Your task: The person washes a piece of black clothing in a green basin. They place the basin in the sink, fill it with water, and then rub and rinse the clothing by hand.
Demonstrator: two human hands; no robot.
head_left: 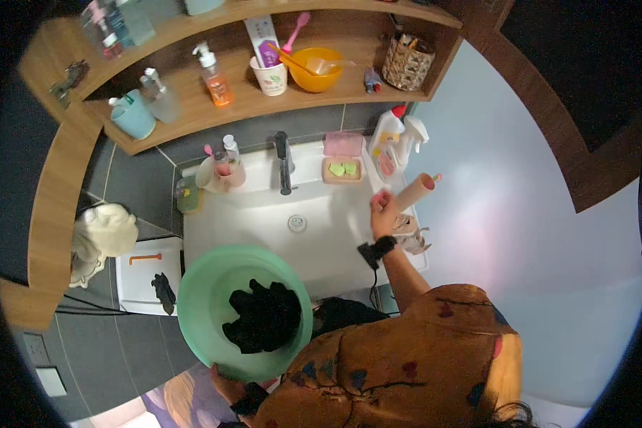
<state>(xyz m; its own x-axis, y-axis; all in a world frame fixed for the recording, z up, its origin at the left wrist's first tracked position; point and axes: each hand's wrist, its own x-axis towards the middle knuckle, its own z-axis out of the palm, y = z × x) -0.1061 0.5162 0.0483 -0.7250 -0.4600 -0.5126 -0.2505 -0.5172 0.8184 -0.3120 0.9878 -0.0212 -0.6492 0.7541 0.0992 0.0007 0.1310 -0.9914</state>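
A round green basin (pixel 192 307) rests at the front left of the sink, overlapping its near edge, with a bunched black cloth (pixel 264 317) inside. My left hand (pixel 227 386) grips the basin's lower rim. Over the right side of the white sink (pixel 328 242) is my right hand (pixel 384 212), its fingers curled in. What those fingers hold, if anything, is not clear. Right beside them a pink cylindrical container (pixel 415 191) leans at an angle. A crumpled light-coloured packet (pixel 410 234) lies close to my right wrist.
A black faucet (pixel 283 162) stands behind the drain. Bottles (pixel 389 143) and a soap dish (pixel 342 170) line the sink's back right, cups (pixel 225 172) its back left. Above runs a wooden shelf (pixel 242 107) with toiletries. A white lidded surface (pixel 139 278) is left of the basin.
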